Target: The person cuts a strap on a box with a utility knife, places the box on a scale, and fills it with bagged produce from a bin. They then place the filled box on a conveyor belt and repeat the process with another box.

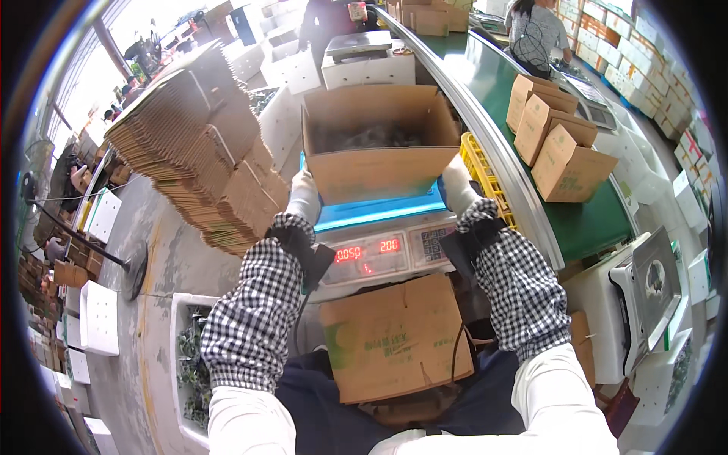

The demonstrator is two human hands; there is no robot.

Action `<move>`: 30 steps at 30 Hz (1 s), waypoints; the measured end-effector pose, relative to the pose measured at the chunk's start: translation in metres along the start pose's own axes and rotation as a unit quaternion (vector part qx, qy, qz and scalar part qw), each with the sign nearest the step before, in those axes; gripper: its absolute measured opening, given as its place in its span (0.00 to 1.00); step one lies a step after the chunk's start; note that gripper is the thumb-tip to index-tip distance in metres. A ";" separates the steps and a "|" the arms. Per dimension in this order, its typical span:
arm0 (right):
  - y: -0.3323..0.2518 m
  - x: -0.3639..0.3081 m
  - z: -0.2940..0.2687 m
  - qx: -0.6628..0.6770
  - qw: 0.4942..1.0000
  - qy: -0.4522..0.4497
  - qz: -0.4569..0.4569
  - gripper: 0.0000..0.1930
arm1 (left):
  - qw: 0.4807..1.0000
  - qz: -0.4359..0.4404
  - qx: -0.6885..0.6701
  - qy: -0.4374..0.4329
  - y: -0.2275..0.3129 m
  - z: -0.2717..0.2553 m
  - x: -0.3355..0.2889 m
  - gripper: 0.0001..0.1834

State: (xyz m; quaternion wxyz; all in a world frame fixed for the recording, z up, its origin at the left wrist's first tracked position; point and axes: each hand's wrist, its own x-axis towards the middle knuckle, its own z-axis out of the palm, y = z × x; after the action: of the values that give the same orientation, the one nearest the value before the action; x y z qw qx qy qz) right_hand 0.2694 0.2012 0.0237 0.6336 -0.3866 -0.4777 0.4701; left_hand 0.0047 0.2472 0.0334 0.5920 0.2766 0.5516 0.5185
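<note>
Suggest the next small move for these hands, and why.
Perhaps settle the open brown cardboard box squarely on the blue-topped electronic scale: the left hand and right hand hold its opposite sides over the platform; whether it already rests there is unclear.

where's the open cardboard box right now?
Head view, upper centre: the open cardboard box is between the left hand and right hand, over the blue-topped scale, left of the green conveyor. Can't tell if it's resting there.
</note>
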 end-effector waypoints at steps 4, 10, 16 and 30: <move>0.018 0.022 -0.047 -0.565 0.820 -0.058 -0.077 0.16 | 0.778 0.246 0.576 0.056 -0.008 0.022 -0.001 0.14; 0.011 0.025 -0.059 -0.565 0.788 -0.038 -0.241 0.15 | 0.804 0.329 0.486 0.092 -0.003 -0.005 0.012 0.15; -0.063 -0.009 -0.071 -0.078 0.993 0.033 0.079 0.19 | 0.990 0.130 0.051 0.000 0.020 -0.053 -0.017 0.20; -0.066 -0.046 -0.086 -0.033 0.992 0.060 0.104 0.18 | 0.996 0.078 -0.050 -0.022 0.014 -0.100 -0.064 0.20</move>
State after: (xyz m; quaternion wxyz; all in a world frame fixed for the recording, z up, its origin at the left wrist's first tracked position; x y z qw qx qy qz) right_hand 0.3631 0.1365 0.0540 0.5957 -0.4824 -0.4110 0.4934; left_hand -0.0842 0.1682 0.0457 0.5748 0.3000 0.4891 0.5834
